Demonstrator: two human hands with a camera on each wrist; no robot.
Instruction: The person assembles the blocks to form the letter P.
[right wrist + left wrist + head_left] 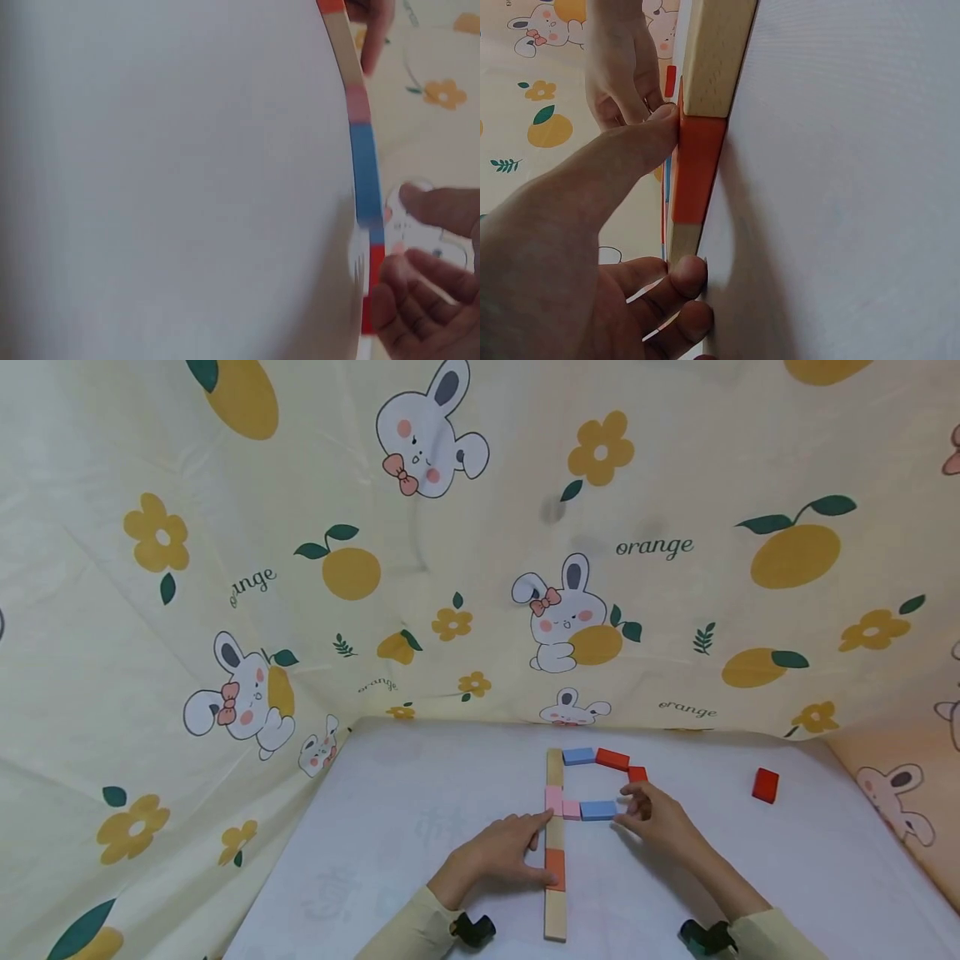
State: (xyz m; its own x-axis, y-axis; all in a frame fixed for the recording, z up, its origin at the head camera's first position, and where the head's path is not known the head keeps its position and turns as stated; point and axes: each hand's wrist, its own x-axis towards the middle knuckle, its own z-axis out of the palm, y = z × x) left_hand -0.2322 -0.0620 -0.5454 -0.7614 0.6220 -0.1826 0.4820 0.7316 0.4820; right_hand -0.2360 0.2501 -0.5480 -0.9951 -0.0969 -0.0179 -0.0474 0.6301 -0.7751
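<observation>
Several flat wooden blocks lie joined in a P-like outline on the white table. Its upright column holds a plain block (555, 917), an orange block (555, 860), and a pink block (553, 797). My left hand (498, 852) rests along the column, thumb at the orange block and index fingertip at the pink one. Beside the loop's right side is my right hand (663, 820), its fingers at a red block (637, 773) and its thumb near the end of the lower blue block (597, 811). In the right wrist view, the thumb and fingers stand apart with nothing between them.
A single red block (765, 786) lies off to the right on the white table (825, 877). Another blue block (578, 757) and red block (612, 759) form the loop's top. Behind hangs a cream cloth (480, 535) printed with rabbits and oranges.
</observation>
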